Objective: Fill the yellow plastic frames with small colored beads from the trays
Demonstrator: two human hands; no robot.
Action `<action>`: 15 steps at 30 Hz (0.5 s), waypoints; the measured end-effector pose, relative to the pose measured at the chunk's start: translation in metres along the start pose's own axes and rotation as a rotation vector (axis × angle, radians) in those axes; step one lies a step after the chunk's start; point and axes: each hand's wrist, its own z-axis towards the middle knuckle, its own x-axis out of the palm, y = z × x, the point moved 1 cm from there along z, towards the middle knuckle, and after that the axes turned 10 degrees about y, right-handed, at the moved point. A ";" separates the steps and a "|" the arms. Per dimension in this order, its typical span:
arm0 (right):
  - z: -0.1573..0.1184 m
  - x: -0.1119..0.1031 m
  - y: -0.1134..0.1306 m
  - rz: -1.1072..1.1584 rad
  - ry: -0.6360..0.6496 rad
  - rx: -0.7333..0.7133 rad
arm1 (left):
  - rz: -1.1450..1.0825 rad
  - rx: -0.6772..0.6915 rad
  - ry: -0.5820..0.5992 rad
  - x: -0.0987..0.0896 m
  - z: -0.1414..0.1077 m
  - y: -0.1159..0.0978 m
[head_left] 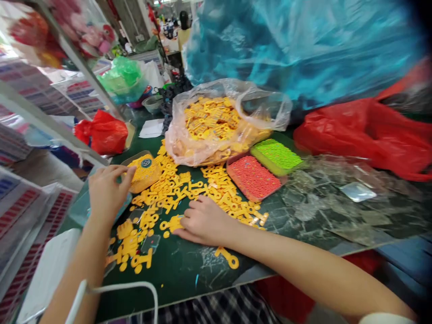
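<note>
My left hand is at the near left edge of a small tub of yellow bits. Its thumb and forefinger come together in a pinch; whatever lies between the tips is too small to name. On the table, my right hand curls its fingers over a yellow plastic piece, which is partly hidden under them. Loose yellow plastic pieces, some with ring ends, spread around and between both hands. One ring-ended piece lies just below my right wrist.
A clear bag of yellow pieces stands behind. Beside it are a tray of red bits and a tray of green bits. Clear plastic sheets and a red bag lie right. A white cable crosses the front left.
</note>
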 end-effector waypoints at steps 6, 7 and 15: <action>0.010 0.005 0.009 0.056 -0.166 -0.168 | -0.241 0.364 0.018 0.002 0.033 -0.074; 0.013 0.005 0.011 0.077 -0.198 -0.263 | -0.296 0.521 0.064 0.006 0.032 -0.099; 0.015 -0.004 0.014 0.045 -0.304 -0.770 | -0.200 1.108 0.568 0.064 0.046 -0.256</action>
